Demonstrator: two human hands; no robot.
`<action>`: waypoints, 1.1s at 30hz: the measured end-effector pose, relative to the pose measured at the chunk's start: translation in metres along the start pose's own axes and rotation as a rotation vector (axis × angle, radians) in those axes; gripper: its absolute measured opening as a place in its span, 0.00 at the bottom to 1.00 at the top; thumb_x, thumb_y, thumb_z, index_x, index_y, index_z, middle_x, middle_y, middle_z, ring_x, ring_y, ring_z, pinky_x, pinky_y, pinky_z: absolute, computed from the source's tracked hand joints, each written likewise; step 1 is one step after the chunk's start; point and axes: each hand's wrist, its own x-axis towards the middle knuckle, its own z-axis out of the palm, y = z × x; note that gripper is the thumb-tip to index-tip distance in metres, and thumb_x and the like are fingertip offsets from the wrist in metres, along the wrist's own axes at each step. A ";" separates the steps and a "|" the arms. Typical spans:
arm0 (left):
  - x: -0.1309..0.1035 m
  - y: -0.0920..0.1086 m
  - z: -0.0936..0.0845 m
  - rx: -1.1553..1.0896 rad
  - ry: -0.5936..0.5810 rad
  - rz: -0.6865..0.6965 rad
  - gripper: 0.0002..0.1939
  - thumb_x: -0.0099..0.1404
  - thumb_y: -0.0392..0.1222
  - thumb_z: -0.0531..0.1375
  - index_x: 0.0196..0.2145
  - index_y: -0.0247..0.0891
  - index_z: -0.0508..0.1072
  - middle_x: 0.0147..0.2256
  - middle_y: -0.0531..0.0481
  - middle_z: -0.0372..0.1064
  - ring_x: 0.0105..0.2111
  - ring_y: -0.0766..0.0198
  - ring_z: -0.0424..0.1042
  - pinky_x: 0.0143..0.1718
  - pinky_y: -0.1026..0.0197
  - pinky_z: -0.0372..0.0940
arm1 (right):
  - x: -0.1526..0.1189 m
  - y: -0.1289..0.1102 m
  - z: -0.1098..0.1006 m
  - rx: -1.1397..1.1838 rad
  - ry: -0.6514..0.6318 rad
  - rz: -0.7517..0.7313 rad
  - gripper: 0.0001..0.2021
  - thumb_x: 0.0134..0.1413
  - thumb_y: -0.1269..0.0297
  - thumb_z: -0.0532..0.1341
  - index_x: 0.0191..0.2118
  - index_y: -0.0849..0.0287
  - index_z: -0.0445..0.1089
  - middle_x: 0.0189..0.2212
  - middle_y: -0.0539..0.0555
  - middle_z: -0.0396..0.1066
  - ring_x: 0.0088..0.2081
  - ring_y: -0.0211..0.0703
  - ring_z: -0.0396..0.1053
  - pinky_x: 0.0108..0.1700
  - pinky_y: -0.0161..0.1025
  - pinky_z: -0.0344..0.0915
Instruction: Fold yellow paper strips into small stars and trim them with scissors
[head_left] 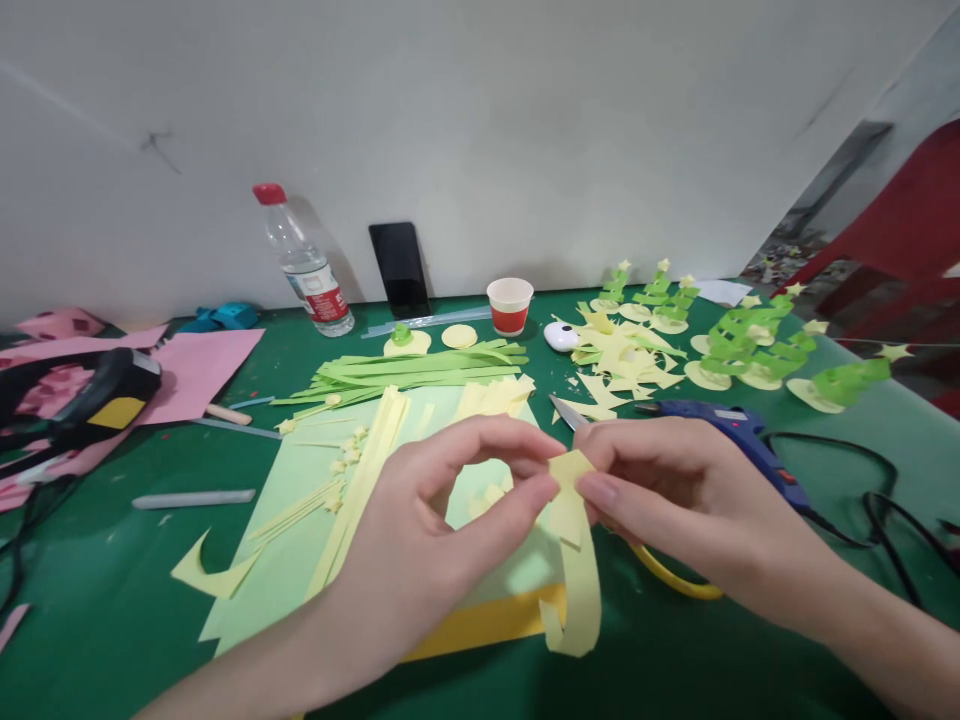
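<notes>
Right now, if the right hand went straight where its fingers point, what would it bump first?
Past the yellow paper strip it pinches, the right hand would probably meet the left hand, though depth is hard to judge.

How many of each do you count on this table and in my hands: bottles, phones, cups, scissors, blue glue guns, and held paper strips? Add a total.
Bottle: 1
Phone: 1
Cup: 1
Scissors, partly hidden: 1
Blue glue gun: 1
Paper strip, held by left hand and right hand: 1
Total: 6
</notes>
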 end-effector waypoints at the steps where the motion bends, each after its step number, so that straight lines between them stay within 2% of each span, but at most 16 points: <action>1: -0.001 -0.001 0.000 0.010 0.005 0.040 0.10 0.60 0.30 0.60 0.33 0.46 0.74 0.31 0.60 0.75 0.32 0.68 0.75 0.40 0.68 0.69 | 0.000 0.000 -0.001 0.029 0.005 0.015 0.13 0.54 0.71 0.54 0.20 0.58 0.59 0.16 0.45 0.53 0.19 0.31 0.47 0.18 0.32 0.44; 3: -0.001 -0.002 -0.001 0.055 0.003 0.133 0.13 0.59 0.27 0.60 0.34 0.47 0.74 0.32 0.61 0.76 0.32 0.69 0.74 0.52 0.63 0.64 | 0.001 0.000 -0.001 0.058 0.012 0.025 0.12 0.54 0.70 0.54 0.20 0.58 0.59 0.16 0.45 0.51 0.18 0.31 0.46 0.17 0.32 0.42; 5: -0.001 -0.003 -0.001 0.109 -0.005 0.214 0.13 0.58 0.26 0.60 0.32 0.46 0.74 0.31 0.60 0.76 0.31 0.69 0.73 0.59 0.58 0.56 | 0.002 -0.001 -0.001 0.048 0.015 0.020 0.13 0.53 0.71 0.55 0.19 0.58 0.58 0.16 0.44 0.51 0.18 0.31 0.46 0.17 0.31 0.42; 10: 0.002 -0.004 -0.002 0.141 0.002 0.236 0.10 0.56 0.29 0.64 0.26 0.45 0.75 0.28 0.57 0.76 0.29 0.65 0.73 0.58 0.53 0.56 | 0.001 0.000 0.000 -0.101 0.064 -0.072 0.13 0.51 0.73 0.55 0.18 0.58 0.55 0.16 0.46 0.54 0.20 0.32 0.52 0.19 0.30 0.49; 17: 0.002 -0.003 -0.002 0.045 0.017 0.163 0.09 0.57 0.31 0.65 0.26 0.45 0.76 0.27 0.62 0.76 0.27 0.69 0.72 0.60 0.58 0.55 | -0.002 0.003 0.000 -0.306 0.010 -0.256 0.13 0.58 0.73 0.53 0.22 0.57 0.56 0.19 0.48 0.59 0.21 0.34 0.55 0.21 0.31 0.54; 19: 0.002 -0.002 -0.001 0.010 0.025 0.093 0.08 0.56 0.32 0.66 0.28 0.46 0.75 0.26 0.62 0.75 0.27 0.69 0.72 0.55 0.61 0.60 | 0.000 0.003 0.000 -0.360 0.004 -0.282 0.12 0.59 0.74 0.51 0.24 0.57 0.57 0.20 0.48 0.60 0.22 0.34 0.56 0.23 0.32 0.56; 21: 0.002 -0.001 -0.001 -0.020 0.043 0.030 0.08 0.56 0.33 0.66 0.29 0.46 0.74 0.27 0.61 0.73 0.28 0.69 0.72 0.45 0.65 0.67 | 0.001 0.004 0.000 -0.386 -0.007 -0.298 0.12 0.59 0.75 0.50 0.25 0.57 0.57 0.21 0.49 0.62 0.22 0.35 0.58 0.24 0.32 0.57; 23: 0.002 0.000 0.000 -0.039 0.070 -0.007 0.08 0.56 0.33 0.66 0.30 0.46 0.73 0.28 0.60 0.72 0.30 0.68 0.72 0.36 0.68 0.69 | 0.001 0.005 0.000 -0.402 -0.017 -0.316 0.10 0.58 0.76 0.50 0.26 0.58 0.58 0.21 0.48 0.62 0.23 0.35 0.58 0.25 0.32 0.58; 28: 0.003 -0.001 0.000 -0.031 0.067 -0.024 0.08 0.55 0.32 0.65 0.29 0.43 0.71 0.28 0.59 0.71 0.30 0.70 0.72 0.34 0.71 0.69 | -0.004 0.009 0.000 -0.446 -0.019 -0.342 0.07 0.51 0.77 0.53 0.29 0.59 0.62 0.22 0.48 0.63 0.23 0.35 0.59 0.27 0.34 0.58; 30: 0.003 -0.002 0.001 -0.038 0.040 -0.028 0.08 0.55 0.31 0.65 0.29 0.42 0.72 0.29 0.59 0.71 0.31 0.71 0.72 0.35 0.72 0.69 | -0.005 0.009 0.000 -0.411 -0.018 -0.319 0.08 0.53 0.77 0.53 0.27 0.58 0.61 0.22 0.49 0.64 0.24 0.36 0.60 0.28 0.34 0.59; 33: 0.002 -0.002 0.000 -0.075 0.028 -0.066 0.09 0.54 0.30 0.66 0.29 0.42 0.72 0.28 0.60 0.71 0.29 0.73 0.72 0.33 0.75 0.68 | -0.002 0.010 0.001 -0.311 0.004 -0.295 0.12 0.58 0.74 0.52 0.23 0.57 0.57 0.20 0.46 0.60 0.22 0.33 0.57 0.25 0.31 0.57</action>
